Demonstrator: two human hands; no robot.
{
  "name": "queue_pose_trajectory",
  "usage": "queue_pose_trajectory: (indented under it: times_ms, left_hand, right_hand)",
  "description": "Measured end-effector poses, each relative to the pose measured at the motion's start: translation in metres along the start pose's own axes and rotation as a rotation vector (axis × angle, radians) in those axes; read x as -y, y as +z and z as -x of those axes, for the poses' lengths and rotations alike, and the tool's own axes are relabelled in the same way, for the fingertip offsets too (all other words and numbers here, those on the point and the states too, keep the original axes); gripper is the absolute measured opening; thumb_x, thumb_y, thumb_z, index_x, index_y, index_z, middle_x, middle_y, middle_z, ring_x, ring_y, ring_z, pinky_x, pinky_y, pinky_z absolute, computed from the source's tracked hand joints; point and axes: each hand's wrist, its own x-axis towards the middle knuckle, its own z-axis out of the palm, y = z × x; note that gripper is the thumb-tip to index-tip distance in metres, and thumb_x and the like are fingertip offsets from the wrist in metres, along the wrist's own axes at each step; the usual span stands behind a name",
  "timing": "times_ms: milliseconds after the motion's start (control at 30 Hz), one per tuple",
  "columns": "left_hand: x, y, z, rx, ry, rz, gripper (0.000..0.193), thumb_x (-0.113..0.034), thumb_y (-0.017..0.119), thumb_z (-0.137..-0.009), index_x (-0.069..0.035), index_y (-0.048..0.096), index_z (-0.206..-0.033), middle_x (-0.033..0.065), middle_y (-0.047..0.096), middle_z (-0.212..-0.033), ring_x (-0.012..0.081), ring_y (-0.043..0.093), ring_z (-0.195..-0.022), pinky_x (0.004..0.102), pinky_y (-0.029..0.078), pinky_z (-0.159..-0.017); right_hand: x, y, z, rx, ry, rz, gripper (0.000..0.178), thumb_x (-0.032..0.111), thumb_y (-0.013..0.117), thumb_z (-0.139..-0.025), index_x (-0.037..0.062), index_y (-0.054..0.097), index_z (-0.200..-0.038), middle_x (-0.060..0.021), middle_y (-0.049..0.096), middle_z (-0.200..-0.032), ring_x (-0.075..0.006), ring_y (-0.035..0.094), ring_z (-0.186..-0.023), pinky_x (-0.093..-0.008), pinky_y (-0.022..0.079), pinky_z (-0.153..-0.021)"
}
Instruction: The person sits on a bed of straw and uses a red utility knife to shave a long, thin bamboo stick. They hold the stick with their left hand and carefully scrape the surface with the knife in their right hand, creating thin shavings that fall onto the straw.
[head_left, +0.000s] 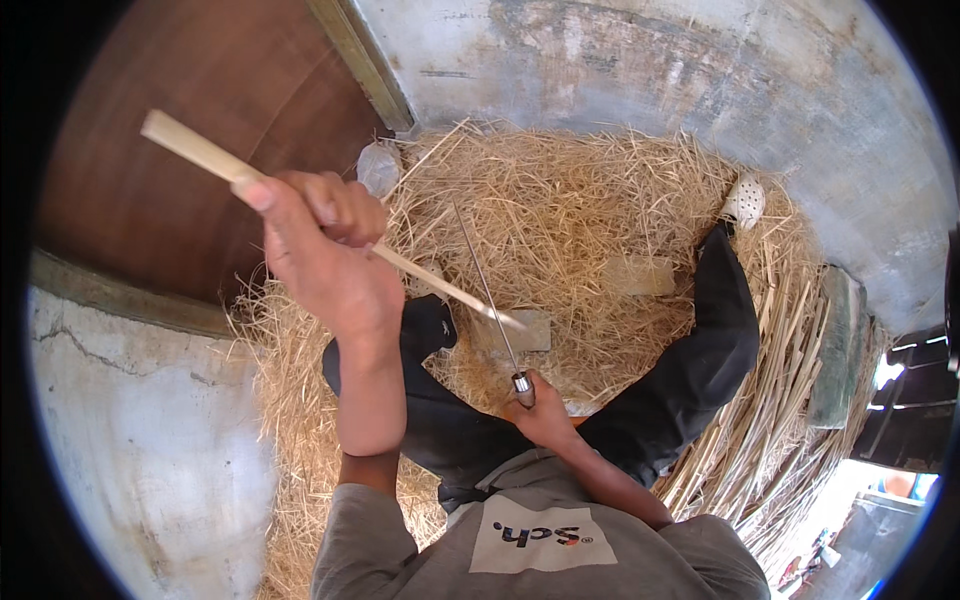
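Observation:
Raised at the left, my left hand (pixel 335 250) is closed around a long pale bamboo strip (pixel 200 152). The strip slants down to the right, and its lower end crosses the thin blade of a knife (pixel 478 268). Whether strip and blade touch I cannot tell. Low in front of my body, my right hand (pixel 545 415) grips the knife by its handle, which has a shiny metal collar. The blade points up and away, slightly to the left.
Curly shavings (pixel 560 190) cover the floor around my legs, with pale blocks (pixel 640 275) among them. Long thin strips (pixel 760 390) lie in a bundle at the right, beside a greenish bamboo piece (pixel 838 345). A plastic bag (pixel 379 168) sits by the brown door (pixel 200 230). Walls stand close by.

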Motion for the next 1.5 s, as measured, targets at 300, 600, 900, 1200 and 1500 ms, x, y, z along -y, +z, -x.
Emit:
queue_pose_trajectory:
  times_ms: [300,600,900,1200,1500]
  left_hand:
    - [0.005,0.001,0.010,-0.154,0.077,-0.037,0.051,-0.049,0.041,-0.100,-0.012,0.034,-0.067,-0.0033,0.024,-0.058,0.0078,0.019,-0.049,0.0262,0.017,-0.046]
    - [0.003,-0.002,0.011,-0.122,0.074,-0.014,0.051,-0.049,0.044,-0.099,-0.011,0.034,-0.067,-0.0034,0.025,-0.058,0.0080,0.019,-0.048,0.0265,0.017,-0.046]
    - [0.007,0.001,0.002,-0.156,0.050,-0.057,0.052,-0.051,0.046,-0.098,-0.012,0.033,-0.066,-0.0032,0.025,-0.058,0.0083,0.020,-0.048,0.0267,0.018,-0.046]
    - [0.013,0.000,-0.004,-0.151,0.050,-0.094,0.051,-0.051,0.046,-0.097,-0.012,0.032,-0.067,-0.0026,0.026,-0.060,0.0080,0.021,-0.049,0.0271,0.019,-0.046]
    - [0.023,0.014,-0.006,-0.111,0.082,-0.086,0.052,-0.050,0.046,-0.098,-0.011,0.033,-0.067,-0.0026,0.030,-0.060,0.0063,0.023,-0.048,0.0254,0.018,-0.044]
  right_hand:
    - [0.100,0.001,0.031,0.104,-0.194,-0.161,0.031,0.012,0.061,-0.082,0.0002,0.049,-0.107,-0.0190,0.059,-0.078,-0.0340,0.060,-0.073,-0.0410,0.048,-0.066]
    - [0.067,0.025,0.015,0.063,-0.050,-0.146,0.033,0.011,0.058,-0.080,-0.0010,0.048,-0.108,-0.0247,0.061,-0.083,-0.0431,0.062,-0.080,-0.0456,0.048,-0.071]
    - [0.115,0.019,0.026,0.024,-0.224,-0.183,0.031,0.011,0.058,-0.079,-0.0009,0.051,-0.106,-0.0234,0.060,-0.080,-0.0426,0.061,-0.073,-0.0461,0.048,-0.068]
    - [0.042,0.034,0.002,-0.049,-0.121,0.011,0.033,0.014,0.061,-0.077,-0.0006,0.052,-0.105,-0.0274,0.062,-0.083,-0.0467,0.061,-0.081,-0.0497,0.049,-0.071]
    - [-0.026,0.020,-0.038,-0.065,0.039,0.169,0.033,0.008,0.058,-0.074,-0.0023,0.055,-0.105,-0.0235,0.058,-0.072,-0.0394,0.060,-0.066,-0.0453,0.047,-0.061]
